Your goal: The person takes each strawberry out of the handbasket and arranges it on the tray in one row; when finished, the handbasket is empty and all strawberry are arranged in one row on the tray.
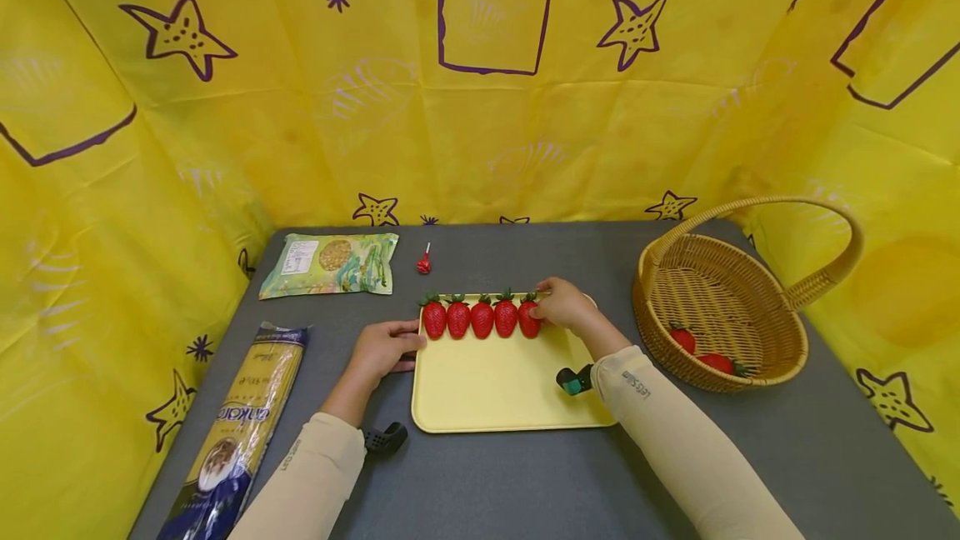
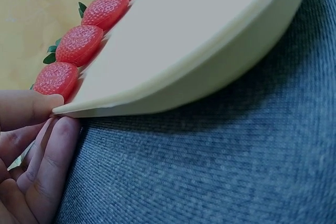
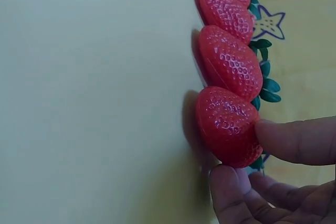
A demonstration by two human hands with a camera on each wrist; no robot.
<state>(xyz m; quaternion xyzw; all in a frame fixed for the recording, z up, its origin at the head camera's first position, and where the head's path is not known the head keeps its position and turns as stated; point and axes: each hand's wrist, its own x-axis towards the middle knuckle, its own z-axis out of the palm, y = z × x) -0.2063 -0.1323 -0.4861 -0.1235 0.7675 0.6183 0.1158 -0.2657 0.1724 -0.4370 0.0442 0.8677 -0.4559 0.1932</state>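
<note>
A row of several red strawberries [image 1: 482,320] with green leaves runs along the far edge of a pale yellow tray [image 1: 487,386]. At the row's right end, my right hand [image 1: 564,305] pinches the last strawberry [image 3: 227,124] between thumb and fingers; it lies against its neighbour. My left hand [image 1: 381,348] grips the tray's left rim near the far corner, thumb on top and fingers below, as the left wrist view shows. The leftmost strawberry [image 2: 55,80] lies just beside that thumb.
To the right stands a wicker basket [image 1: 656,340] with a tall handle, holding two strawberries [image 1: 718,362]. A green patterned packet [image 1: 367,261] and a red lollipop [image 1: 424,263] lie behind the tray. Along the left lies a long pasta pack [image 1: 255,386]. Yellow cloth [image 1: 465,148] surrounds the table.
</note>
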